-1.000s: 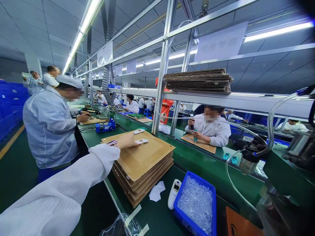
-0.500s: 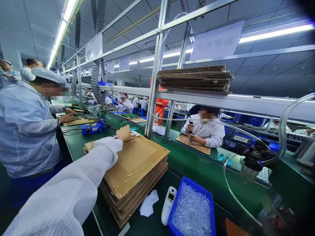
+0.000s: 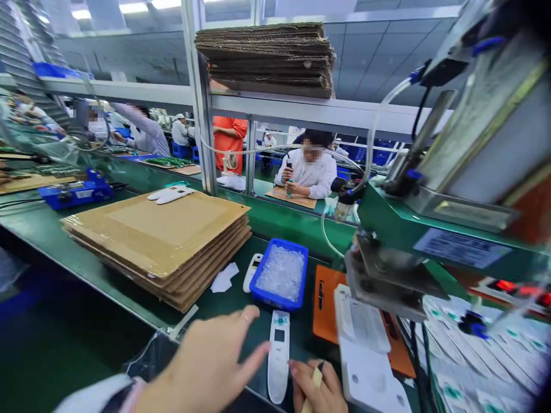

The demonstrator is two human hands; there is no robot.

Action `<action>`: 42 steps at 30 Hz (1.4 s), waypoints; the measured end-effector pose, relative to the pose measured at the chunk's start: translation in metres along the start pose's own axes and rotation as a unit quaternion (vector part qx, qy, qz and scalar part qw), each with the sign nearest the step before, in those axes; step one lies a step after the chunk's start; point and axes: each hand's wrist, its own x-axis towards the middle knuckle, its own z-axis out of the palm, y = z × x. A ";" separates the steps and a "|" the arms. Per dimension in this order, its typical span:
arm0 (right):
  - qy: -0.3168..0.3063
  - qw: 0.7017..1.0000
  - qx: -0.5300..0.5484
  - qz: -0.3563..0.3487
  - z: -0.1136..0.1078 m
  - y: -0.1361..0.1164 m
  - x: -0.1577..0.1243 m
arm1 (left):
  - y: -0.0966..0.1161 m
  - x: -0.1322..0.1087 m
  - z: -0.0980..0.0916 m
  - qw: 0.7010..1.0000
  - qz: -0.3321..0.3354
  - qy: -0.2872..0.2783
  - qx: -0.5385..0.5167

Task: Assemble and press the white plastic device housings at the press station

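A white thermometer housing piece [image 3: 279,358] with a dark rectangular window lies lengthwise on the green bench. My left hand [image 3: 210,358] hovers at its left side, fingers apart, holding nothing; its thumb reaches close to the housing's edge, and I cannot tell whether it touches. On the other side, my right hand [image 3: 321,390] is closed around a pale yellow stick-shaped tool [image 3: 317,378] with a dark end. That hand's fingertips are beside the housing's right edge. Beyond the housing, a blue bin [image 3: 303,275] holds many small clear plastic parts [image 3: 282,272].
A cardboard stack [image 3: 172,229] bears white housings [image 3: 170,194] on top. Another thermometer body [image 3: 252,272] and white paper scraps [image 3: 224,278] lie near the bin. To the right stand a green press machine [image 3: 434,229], its white fixture [image 3: 365,367] and an orange plate [image 3: 325,304]. A co-worker [image 3: 310,166] sits opposite.
My view has swung right and down. My left hand has come from the cardboard stack to the housing, and white housings now show on the stack. My right hand has come into view.
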 end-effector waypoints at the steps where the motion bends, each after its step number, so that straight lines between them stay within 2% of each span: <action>1: 0.022 0.999 0.011 -0.025 0.002 0.001 0.000 | 0.009 -0.008 0.024 0.997 -0.035 -0.055 0.031; 3: 0.039 0.998 0.027 -0.046 0.004 0.001 0.000 | 0.025 -0.011 0.065 0.987 -0.101 -0.114 0.060; 5: 0.045 0.997 0.027 -0.053 0.004 0.000 -0.001 | 0.037 -0.002 0.092 0.983 -0.119 -0.127 0.061; 7: 0.057 0.996 0.023 -0.063 0.002 -0.002 -0.002 | 0.043 0.007 0.105 0.982 -0.123 -0.132 0.049; 9: 0.057 0.996 0.021 -0.071 -0.001 -0.002 -0.002 | 0.043 0.011 0.107 0.981 -0.132 -0.140 0.027; 13: 0.033 0.994 0.043 -0.091 -0.006 -0.005 0.002 | 0.029 -0.001 0.091 0.974 -0.148 -0.155 -0.079; 15: 0.032 0.993 0.071 -0.087 -0.009 -0.010 0.007 | 0.023 -0.013 0.079 0.959 -0.147 -0.174 -0.170; 17: 0.033 0.992 0.111 -0.048 -0.013 -0.021 0.015 | 0.022 -0.023 0.067 0.934 -0.146 -0.196 -0.259; 19: 0.026 0.989 0.142 0.016 -0.020 -0.035 0.025 | 0.026 -0.032 0.055 0.885 -0.159 -0.192 -0.392; 21: 0.036 0.982 0.173 0.070 -0.029 -0.051 0.038 | 0.034 -0.038 0.042 0.809 -0.166 -0.153 -0.543; 23: 0.062 0.968 0.222 0.102 -0.038 -0.063 0.054 | 0.043 -0.043 0.028 0.738 -0.151 -0.108 -0.649; 26: 0.108 0.949 0.281 0.095 -0.050 -0.077 0.079 | 0.053 -0.050 0.011 0.701 -0.115 -0.070 -0.701; 29: 0.136 0.938 0.310 0.079 -0.056 -0.089 0.098 | 0.058 -0.057 0.002 0.684 -0.091 -0.034 -0.723; 31: 0.150 0.918 0.350 0.108 -0.057 -0.096 0.106 | 0.060 -0.061 0.000 0.684 -0.081 -0.011 -0.725; 34: 0.130 0.896 0.403 0.135 -0.055 -0.102 0.110 | 0.065 -0.064 -0.002 0.689 -0.076 0.019 -0.720; 38: 0.054 0.902 0.421 0.083 -0.050 -0.099 0.111 | 0.072 -0.067 -0.005 0.693 -0.087 0.052 -0.713; 42: 0.071 0.897 0.424 0.099 -0.047 -0.099 0.113 | 0.073 -0.071 -0.007 0.678 -0.091 0.072 -0.726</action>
